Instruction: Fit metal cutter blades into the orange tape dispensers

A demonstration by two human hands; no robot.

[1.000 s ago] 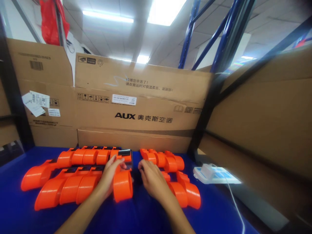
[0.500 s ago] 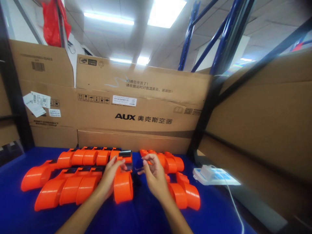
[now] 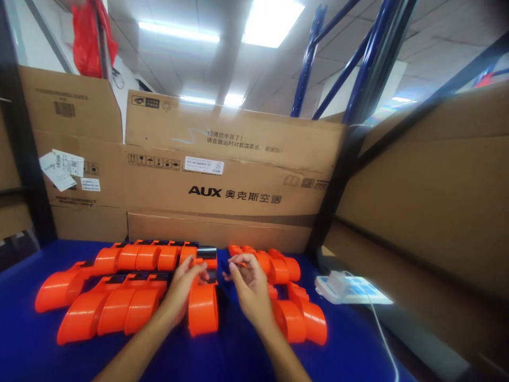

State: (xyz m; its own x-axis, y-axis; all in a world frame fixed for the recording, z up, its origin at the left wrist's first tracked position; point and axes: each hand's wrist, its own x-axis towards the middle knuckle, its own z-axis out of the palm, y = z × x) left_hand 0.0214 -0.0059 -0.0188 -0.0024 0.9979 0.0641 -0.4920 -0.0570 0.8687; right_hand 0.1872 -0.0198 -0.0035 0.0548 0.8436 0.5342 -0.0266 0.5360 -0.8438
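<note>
My left hand (image 3: 181, 289) rests on the orange housing (image 3: 202, 305) lying at the middle of the blue table (image 3: 24, 345), fingers curled loosely over its left edge and thumb reaching toward the black panel (image 3: 207, 253) at its far end; it steadies the part rather than clamping it. My right hand (image 3: 248, 286) hovers just beside that housing, fingers bent and pinched near the thumb — whether anything small sits between them I cannot tell. To the left lie two rows of finished orange housings (image 3: 119, 307), touching side by side; to the right a smaller cluster of orange parts (image 3: 294, 313) sits close behind my right wrist. A white power strip (image 3: 350, 286) lies well apart at the right edge — cardboard boxes (image 3: 222, 175) wall the back.
</note>
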